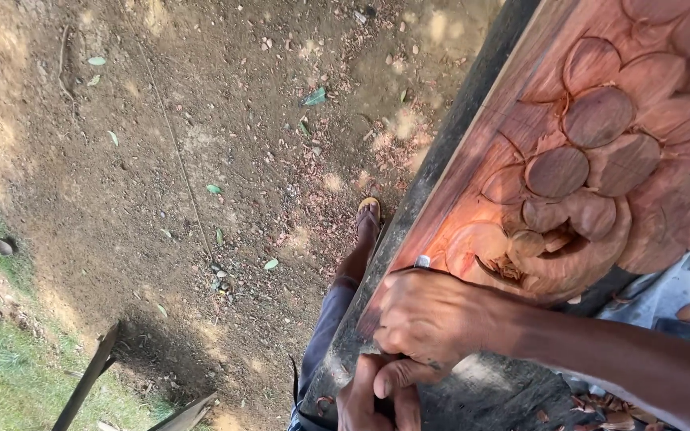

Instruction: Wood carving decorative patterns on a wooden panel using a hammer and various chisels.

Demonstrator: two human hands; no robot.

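here both hands (421,319) grip a chisel (422,261) on the carved panel (584,160).

Right hand (429,319) fisted, left hand (377,395) curled just beneath.

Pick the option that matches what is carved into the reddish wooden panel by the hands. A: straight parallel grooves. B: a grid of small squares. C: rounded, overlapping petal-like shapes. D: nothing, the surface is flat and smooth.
C: the wooden panel shows rounded, overlapping discs and curved petal forms cut in relief, and the right hand rests at its lower edge beside the freshly cut area.
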